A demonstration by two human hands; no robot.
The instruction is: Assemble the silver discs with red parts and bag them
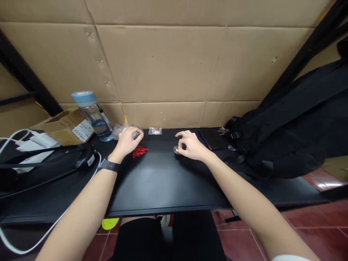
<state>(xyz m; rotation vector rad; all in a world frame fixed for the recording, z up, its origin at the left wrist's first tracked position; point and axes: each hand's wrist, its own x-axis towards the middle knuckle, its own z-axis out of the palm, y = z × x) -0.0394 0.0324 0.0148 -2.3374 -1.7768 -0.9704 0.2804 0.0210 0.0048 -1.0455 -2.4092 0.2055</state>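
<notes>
My left hand [127,140] rests at the back of the black table [163,188], its fingers curled on a clear plastic bag [119,129]. Just to its right lies a small heap of red pieces [139,151]. My right hand [191,146] sits further right with its fingers bent over a small round silvery object [176,149], touching it. A small clear packet [155,131] with something red inside lies between the hands, against the cardboard wall.
A water bottle with a blue lid [94,114] and a cardboard box [65,125] stand at the back left. A black bag [49,163] and white cable [16,136] lie left. A large black backpack [293,127] fills the right side, a dark notebook [214,139] beside it.
</notes>
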